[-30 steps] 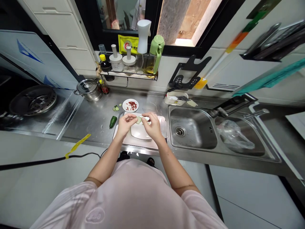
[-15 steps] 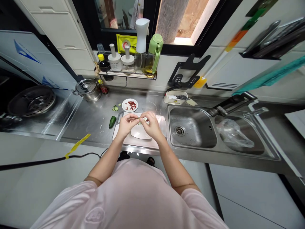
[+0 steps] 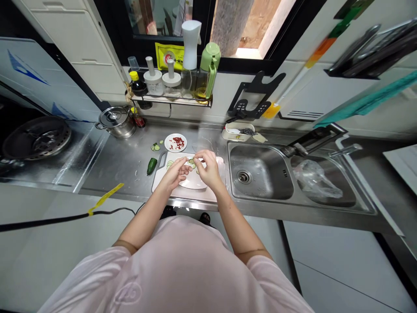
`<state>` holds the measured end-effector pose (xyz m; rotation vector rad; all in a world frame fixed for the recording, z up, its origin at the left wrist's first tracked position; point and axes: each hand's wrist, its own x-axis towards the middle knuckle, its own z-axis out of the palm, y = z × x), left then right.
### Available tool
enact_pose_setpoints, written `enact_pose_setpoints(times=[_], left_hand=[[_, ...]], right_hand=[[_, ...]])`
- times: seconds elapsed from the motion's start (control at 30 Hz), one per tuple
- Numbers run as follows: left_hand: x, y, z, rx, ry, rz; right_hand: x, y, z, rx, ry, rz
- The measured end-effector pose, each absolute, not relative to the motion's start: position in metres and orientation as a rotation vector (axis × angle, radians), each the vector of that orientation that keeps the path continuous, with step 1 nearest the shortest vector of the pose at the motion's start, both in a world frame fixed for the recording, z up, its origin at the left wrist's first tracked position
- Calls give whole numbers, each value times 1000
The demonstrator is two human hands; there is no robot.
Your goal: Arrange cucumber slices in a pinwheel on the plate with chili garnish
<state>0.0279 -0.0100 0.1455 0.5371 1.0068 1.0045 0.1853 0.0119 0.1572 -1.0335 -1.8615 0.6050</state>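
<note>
1. Standing at a stainless steel table (image 3: 107, 174), a person in a pale pink T-shirt (image 3: 176, 269) works with both bare hands above a cutting board.
2. A double sink (image 3: 257, 171) is set into the table to the right of the board, with a crumpled plastic bag (image 3: 314, 180) in its right basin.
3. A steel pot with a lid (image 3: 115, 122) stands on the table at the far left, well apart from the hands.
4. The white cutting board (image 3: 195, 194) lies on the table at the near edge, just left of the sink.
5. A pale oval plate (image 3: 195, 183) rests on the board, partly under the hands.
6. The left hand (image 3: 176, 173) is over the board's left half, its fingers (image 3: 185, 170) curled and partly open. The right hand (image 3: 208, 169) is just beside it, its fingers (image 3: 200, 158) bent and pinched together. Whether either hand grips a slice, I cannot tell.
7. Thin, round cucumber slices (image 3: 192, 163) with pale green flesh and darker rims lie on the board and plate, between and just below the fingertips.
8. A dark green cucumber piece (image 3: 151, 166) lies on the table just left of the board.
9. A small round plate (image 3: 167, 143) of chopped red chilli sits beyond the board, with a few more cucumber slices (image 3: 155, 147) just to its left.
</note>
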Motion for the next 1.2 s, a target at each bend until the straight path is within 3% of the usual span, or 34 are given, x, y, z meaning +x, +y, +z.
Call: enact_pose_setpoints(times=[0.77,1.2], left_hand=[[34,10,156,952,1097,1297],[26,16,105,1011,1117,1081]], right_hand=[[192,10,146,-1096,-1797,701],[200,16,82,-1251,-1648,1169]])
